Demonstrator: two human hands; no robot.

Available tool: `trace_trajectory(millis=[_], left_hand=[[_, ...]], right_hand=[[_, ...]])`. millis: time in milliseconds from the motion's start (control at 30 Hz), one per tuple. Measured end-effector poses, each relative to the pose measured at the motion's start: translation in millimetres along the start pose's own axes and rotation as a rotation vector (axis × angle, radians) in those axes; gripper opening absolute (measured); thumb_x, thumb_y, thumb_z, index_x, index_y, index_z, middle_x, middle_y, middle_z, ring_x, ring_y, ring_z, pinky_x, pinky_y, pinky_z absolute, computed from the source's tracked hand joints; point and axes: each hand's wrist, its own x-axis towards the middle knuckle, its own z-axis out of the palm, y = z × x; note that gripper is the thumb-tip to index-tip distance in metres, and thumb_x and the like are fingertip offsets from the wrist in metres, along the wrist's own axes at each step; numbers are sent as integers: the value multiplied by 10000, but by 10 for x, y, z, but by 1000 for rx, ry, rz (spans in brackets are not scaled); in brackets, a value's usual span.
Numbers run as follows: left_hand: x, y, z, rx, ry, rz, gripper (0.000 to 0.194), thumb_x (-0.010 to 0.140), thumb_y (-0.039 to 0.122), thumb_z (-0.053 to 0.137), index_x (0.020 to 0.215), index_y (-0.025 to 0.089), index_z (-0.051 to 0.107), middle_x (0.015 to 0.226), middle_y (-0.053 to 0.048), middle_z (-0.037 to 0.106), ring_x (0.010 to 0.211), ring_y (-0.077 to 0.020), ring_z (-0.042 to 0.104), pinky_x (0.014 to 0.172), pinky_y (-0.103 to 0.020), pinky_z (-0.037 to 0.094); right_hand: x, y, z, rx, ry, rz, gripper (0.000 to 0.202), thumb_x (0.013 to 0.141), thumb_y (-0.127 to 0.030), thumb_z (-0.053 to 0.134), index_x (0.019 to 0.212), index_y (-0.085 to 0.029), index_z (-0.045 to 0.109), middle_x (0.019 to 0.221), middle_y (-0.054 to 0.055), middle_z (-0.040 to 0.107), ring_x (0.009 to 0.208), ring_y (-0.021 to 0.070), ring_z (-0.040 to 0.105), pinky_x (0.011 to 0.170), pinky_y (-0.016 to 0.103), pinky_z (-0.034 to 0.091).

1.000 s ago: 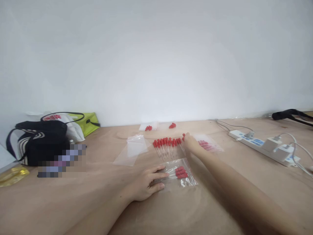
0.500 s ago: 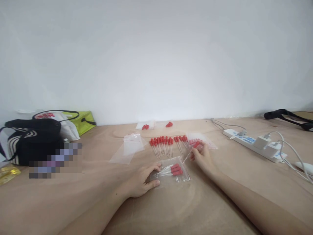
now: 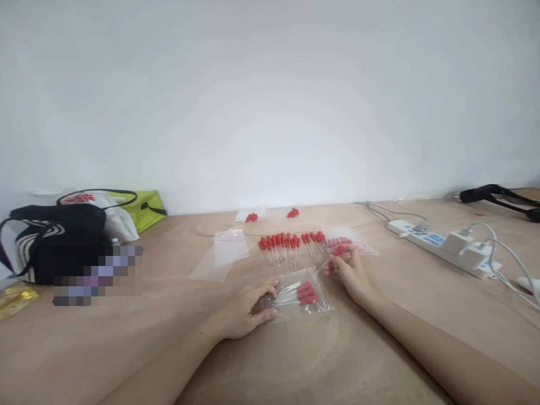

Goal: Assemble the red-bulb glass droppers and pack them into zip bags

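My left hand [image 3: 248, 309] grips the left end of a clear zip-lock bag [image 3: 321, 302] lying on the table, thumb and fingers around its edge. Inside the bag lie several droppers with red rubber bulbs [image 3: 307, 293] toward its right side. My right hand [image 3: 351, 274] pinches a single dropper [image 3: 338, 251] by its red bulb, its thin stem pointing down-left at the bag's upper right corner. Beyond the hands, several loose droppers [image 3: 279, 242] lie in a row, bulbs away from me. Another bag with red-bulbed droppers [image 3: 346, 236] lies just behind my right hand.
Flat clear bags [image 3: 225, 253] lie to the left of the row. Small piles of red bulbs [image 3: 292, 213] sit near the wall. A white power strip [image 3: 439, 247] with plugs and cables is at right. A black bag [image 3: 63, 242] and a green bag [image 3: 147, 209] stand at left.
The bag has shifted slightly to the right relative to the left hand. The dropper in my right hand is now lower and flatter, its stem nearer the bag's corner.
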Motion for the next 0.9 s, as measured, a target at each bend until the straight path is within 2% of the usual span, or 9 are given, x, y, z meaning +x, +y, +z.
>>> trace_trajectory(millis=[133, 300, 400, 500, 700, 800, 900], left_hand=[[5, 7, 3, 8, 6, 5, 152, 805, 290, 509, 942, 225, 493, 1296, -53, 427, 1180, -200, 389, 955, -354, 317], [-3, 9, 6, 3, 15, -7, 173, 803, 307, 510, 958, 230, 503, 1288, -52, 436, 1162, -207, 407, 941, -374, 335], [-9, 15, 3, 9, 9, -18, 267, 801, 322, 512, 1053, 237, 489, 1290, -50, 431, 1158, -216, 406, 951, -379, 329], [-12, 19, 1, 28, 7, -45, 416, 798, 340, 511, 1191, 246, 410, 1284, -47, 434, 1153, -223, 406, 959, -374, 326], [-11, 9, 2, 48, 19, -31, 474, 797, 358, 509, 1242, 261, 374, 1288, -35, 430, 1150, -231, 406, 967, -375, 321], [-9, -5, 8, 51, 15, -26, 478, 799, 367, 506, 1246, 262, 373, 1297, -36, 421, 1158, -234, 398, 969, -377, 320], [-8, -15, 14, 51, 19, -13, 480, 800, 359, 509, 1249, 262, 371, 1298, -33, 420, 1159, -230, 400, 970, -369, 322]], right_hand=[[-44, -20, 21, 66, -24, 59, 300, 653, -313, 544, 828, -252, 308, 583, -72, 520, 500, 133, 574, 494, 278, 490], [-88, -53, 6, 7, -50, 105, 314, 634, -324, 541, 834, -248, 311, 540, -86, 493, 444, 123, 544, 472, 277, 474], [-113, -64, 5, 18, -72, 119, 323, 627, -340, 558, 821, -243, 319, 554, -78, 512, 472, 124, 561, 513, 288, 489], [-144, -63, 19, 44, -115, 150, 311, 618, -344, 583, 788, -231, 348, 578, -59, 546, 515, 123, 578, 563, 291, 497], [-189, -6, 20, -186, -295, 92, 309, 527, -353, 698, 702, -170, 520, 551, -51, 546, 442, 82, 499, 441, 216, 420], [-193, 26, 11, -224, -421, 32, 304, 536, -390, 697, 700, -154, 599, 610, -6, 608, 532, 122, 560, 532, 257, 463], [-197, 19, 8, -305, -565, -42, 265, 633, -428, 621, 686, -170, 647, 707, 27, 640, 655, 159, 591, 623, 291, 478]])
